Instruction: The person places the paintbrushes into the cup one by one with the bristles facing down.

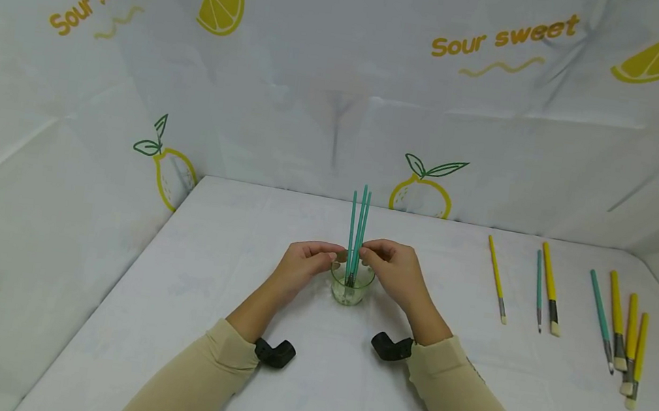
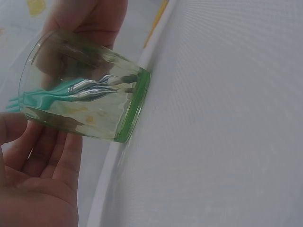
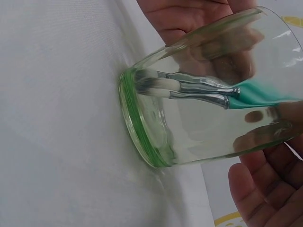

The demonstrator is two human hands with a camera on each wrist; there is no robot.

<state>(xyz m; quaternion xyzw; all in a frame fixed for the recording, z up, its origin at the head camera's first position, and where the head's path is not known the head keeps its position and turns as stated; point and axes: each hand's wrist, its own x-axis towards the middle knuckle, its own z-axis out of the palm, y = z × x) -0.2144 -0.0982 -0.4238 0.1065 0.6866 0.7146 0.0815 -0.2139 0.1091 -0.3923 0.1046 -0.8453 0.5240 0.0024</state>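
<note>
A clear glass (image 1: 348, 297) with a green-tinted base stands upright on the table. Three paintbrushes (image 1: 358, 236) with teal handles lean together inside it, bristles down at the bottom, as the right wrist view shows through the wall (image 3: 161, 87). On the left side, my left hand (image 1: 304, 261) holds the glass near its rim, thumb toward me and fingers along the side (image 2: 57, 156). Opposite it, my right hand (image 1: 395, 272) holds the rim on the right, its fingertips close beside the teal handles. Exact finger contact at the rim is partly hidden.
To the right lie a lone yellow paintbrush (image 1: 496, 274), then a teal paintbrush (image 1: 539, 286) beside a yellow one (image 1: 549, 284). Farther right, another teal paintbrush (image 1: 600, 314) lies by several yellow ones. A lemon-printed white cloth (image 1: 313, 135) hangs behind the table.
</note>
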